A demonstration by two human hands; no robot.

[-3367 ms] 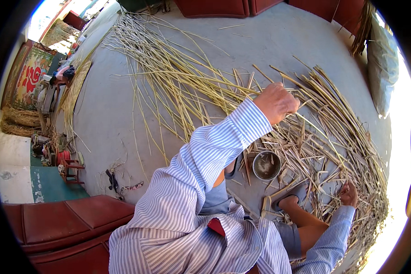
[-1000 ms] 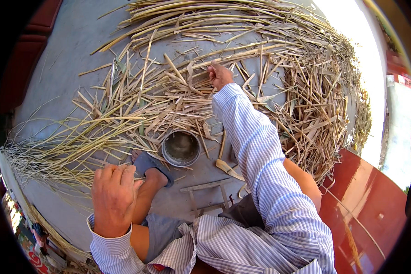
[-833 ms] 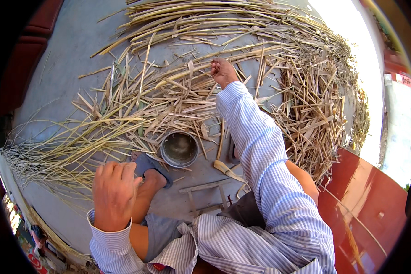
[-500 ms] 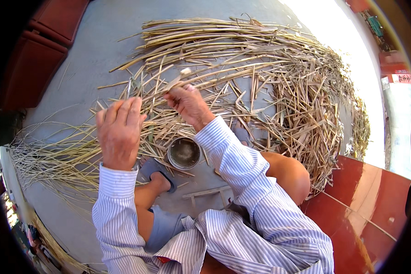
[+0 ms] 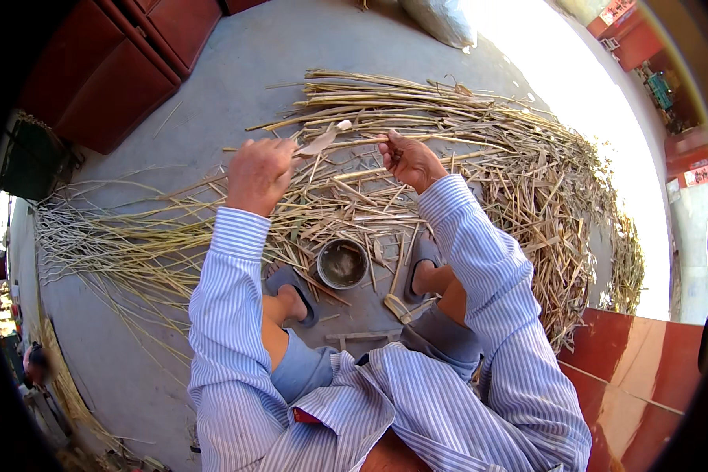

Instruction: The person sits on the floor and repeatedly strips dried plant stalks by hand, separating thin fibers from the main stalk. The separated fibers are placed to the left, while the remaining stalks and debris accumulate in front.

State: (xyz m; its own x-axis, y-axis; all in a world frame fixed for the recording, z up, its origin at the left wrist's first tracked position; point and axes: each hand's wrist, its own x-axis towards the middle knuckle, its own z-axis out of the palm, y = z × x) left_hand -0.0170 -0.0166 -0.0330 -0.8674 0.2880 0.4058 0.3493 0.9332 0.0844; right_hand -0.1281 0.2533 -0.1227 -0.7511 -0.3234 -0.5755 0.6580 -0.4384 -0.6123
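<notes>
Because the right hand [image 5: 412, 162] now stands farther from the left hand [image 5: 259, 175] than moments ago, the stalk [image 5: 357, 143] it pinches lies exposed between them, the left hand's grip being indeterminable.

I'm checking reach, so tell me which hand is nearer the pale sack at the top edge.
Right. The right hand is almost straight below the pale sack in the picture; the left hand is farther off, below and well to its left.
</notes>
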